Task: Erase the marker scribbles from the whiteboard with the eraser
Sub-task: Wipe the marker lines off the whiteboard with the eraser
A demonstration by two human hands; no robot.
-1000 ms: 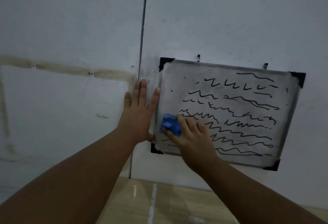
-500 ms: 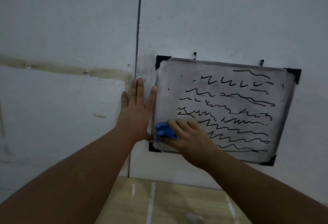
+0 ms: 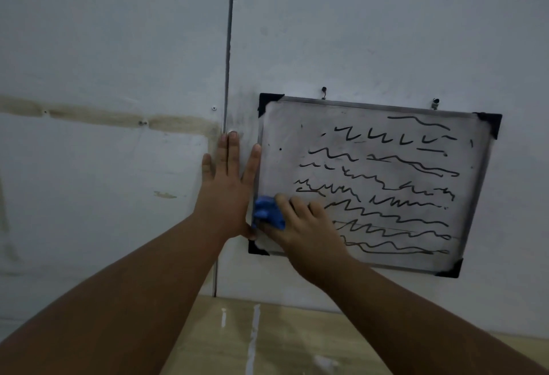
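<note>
Right hand [image 3: 309, 226] presses the blue eraser [image 3: 269, 214] flat under closed fingers at the lower left of the whiteboard [image 3: 371, 172]. One second ago the eraser was a little more to the right; now it has come to the left frame edge, so that strip looks grey and clean. Black scribbles [image 3: 386, 184] cover most of the board, so I judge the work is at its beginning. Left hand [image 3: 228, 184] lies spread and flat on the wall [image 3: 118, 47], touching the frame. Below is a wooden floor [image 3: 267, 339] with white paint marks.
</note>
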